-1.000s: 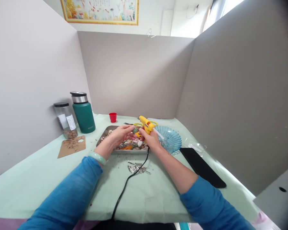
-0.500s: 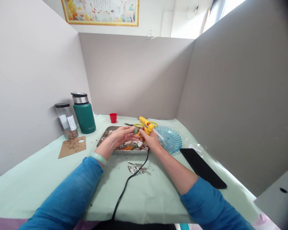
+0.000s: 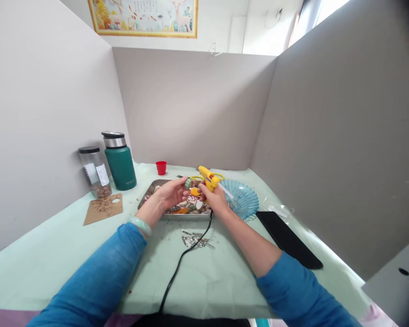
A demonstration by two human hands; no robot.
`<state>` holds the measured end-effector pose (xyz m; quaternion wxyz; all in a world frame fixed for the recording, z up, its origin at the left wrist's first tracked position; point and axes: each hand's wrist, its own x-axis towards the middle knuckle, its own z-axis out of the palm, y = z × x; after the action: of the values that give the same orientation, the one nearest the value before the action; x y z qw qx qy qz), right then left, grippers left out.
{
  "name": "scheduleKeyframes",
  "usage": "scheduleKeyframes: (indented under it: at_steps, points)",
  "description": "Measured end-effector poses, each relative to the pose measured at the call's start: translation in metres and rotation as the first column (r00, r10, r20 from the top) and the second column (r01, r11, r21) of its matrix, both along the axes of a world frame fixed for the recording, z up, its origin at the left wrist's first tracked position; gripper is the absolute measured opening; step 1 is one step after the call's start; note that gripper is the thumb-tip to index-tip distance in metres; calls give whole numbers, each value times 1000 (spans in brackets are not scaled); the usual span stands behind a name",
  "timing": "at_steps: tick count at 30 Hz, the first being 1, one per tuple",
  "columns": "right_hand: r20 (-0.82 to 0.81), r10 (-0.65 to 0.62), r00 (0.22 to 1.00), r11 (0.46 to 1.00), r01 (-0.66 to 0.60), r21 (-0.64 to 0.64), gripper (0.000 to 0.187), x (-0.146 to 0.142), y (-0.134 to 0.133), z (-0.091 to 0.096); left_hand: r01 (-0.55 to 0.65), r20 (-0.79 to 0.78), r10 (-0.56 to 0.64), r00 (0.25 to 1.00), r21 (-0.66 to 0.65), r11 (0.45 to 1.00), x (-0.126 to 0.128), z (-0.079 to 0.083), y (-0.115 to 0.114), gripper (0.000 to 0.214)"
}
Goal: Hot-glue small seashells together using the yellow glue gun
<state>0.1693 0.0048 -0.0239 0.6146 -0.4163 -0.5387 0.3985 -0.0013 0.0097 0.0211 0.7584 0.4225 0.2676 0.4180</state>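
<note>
Between the thumb and fingers of my left hand (image 3: 170, 194) is a small greenish piece (image 3: 188, 183), perhaps a shell or stone; its exact kind is too small to tell. My right hand (image 3: 215, 199) is wrapped round a yellow hot glue gun (image 3: 209, 178), with a white glue stick (image 3: 226, 190) out of its back end and a black cord (image 3: 180, 263) running down to the table's front edge. Under both hands lies a metal tray (image 3: 177, 217) filled with shells, stones and orange pieces. The glue gun's nozzle points up and to the left, apart from the greenish piece.
Several metal clips (image 3: 198, 240) lie before the tray. A blue scalloped plate (image 3: 247, 200) and a black flat panel (image 3: 289, 240) are at right. Scissors (image 3: 195, 177) and a red cup (image 3: 161, 168) sit behind. Leftward stand a green bottle (image 3: 120, 165), a jar (image 3: 94, 172) and brown card (image 3: 103, 210).
My left hand has shifted slightly left and turned the greenish piece, widening the space to my right hand. The glue gun stays nearly still.
</note>
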Motion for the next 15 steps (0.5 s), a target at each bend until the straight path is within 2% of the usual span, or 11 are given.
scheduleKeyframes:
  at_steps: [10, 15]
  points:
    - [1, 6, 1000, 1000, -6, 25, 24, 0, 2, -3, -43, 38, 45, 998, -50, 998, 3, 9, -5, 16]
    - [7, 9, 1000, 999, -10, 34, 25, 1, 4, -5, -142, 46, 145, 988, -56, 988, 2, 2, 4, 9]
